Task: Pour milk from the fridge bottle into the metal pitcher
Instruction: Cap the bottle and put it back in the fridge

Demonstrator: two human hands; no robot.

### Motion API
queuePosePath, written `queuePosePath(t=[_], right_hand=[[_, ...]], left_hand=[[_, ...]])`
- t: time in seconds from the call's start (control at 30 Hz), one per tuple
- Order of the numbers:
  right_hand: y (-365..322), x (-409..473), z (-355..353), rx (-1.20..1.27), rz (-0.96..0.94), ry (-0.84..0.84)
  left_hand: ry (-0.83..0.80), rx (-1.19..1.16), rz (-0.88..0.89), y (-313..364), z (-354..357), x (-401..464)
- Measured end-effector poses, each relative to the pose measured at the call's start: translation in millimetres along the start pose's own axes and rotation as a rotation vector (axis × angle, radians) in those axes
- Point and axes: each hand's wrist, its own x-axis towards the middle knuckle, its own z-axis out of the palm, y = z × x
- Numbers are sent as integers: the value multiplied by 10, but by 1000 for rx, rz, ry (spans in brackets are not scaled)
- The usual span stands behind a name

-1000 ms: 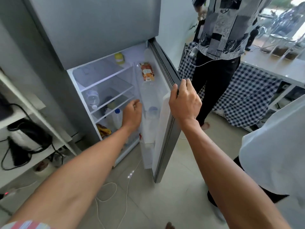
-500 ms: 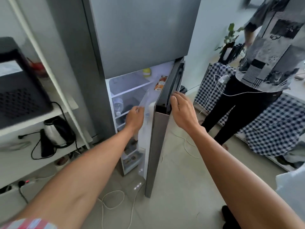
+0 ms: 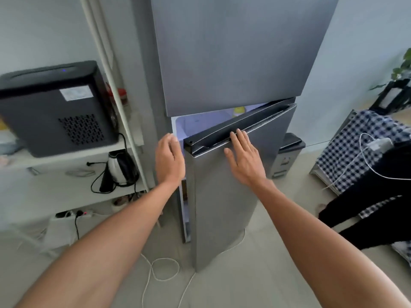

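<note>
While your right hand [image 3: 243,156] lies flat against the front of the lower fridge door [image 3: 224,196], its fingers [image 3: 241,136] are straight and slightly spread, tips touching the dark handle strip [image 3: 233,130] along the door's top edge, holding nothing. Your left hand [image 3: 170,158] is open too, fingers loosely together and pointing up, beside the door's free edge, just in front of the lit gap; it grips nothing, and whether it touches the door I cannot tell. Both your forearms reach forward from the bottom corners, roughly parallel. You have two hands up, two fridge doors in sight: the upper door [image 3: 233,52] shut, the lower one ajar by a narrow wedge. One yellow-capped container [image 3: 239,111] shows through the gap; the milk bottle and the metal pitcher are out of sight. One kettle [image 3: 120,168] stands on the shelf [image 3: 55,187] at left.
</note>
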Motion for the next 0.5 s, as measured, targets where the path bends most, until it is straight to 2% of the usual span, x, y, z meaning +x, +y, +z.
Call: queuePosePath(t=[0.1,0.23,0.4,0.5], right_hand=[[29,107,114,-11,-58,-34],[30,263,184,-63,-112,-113],[24,426,173,-154,-157,-221],[-20,533,171,-185,-164,-297]], left_hand=[[38,205,245,6,-27,-31],[-83,487,455,32,10,-162],[-249,905,431,49,169,-200],[-341,987,363,55,243,-132]])
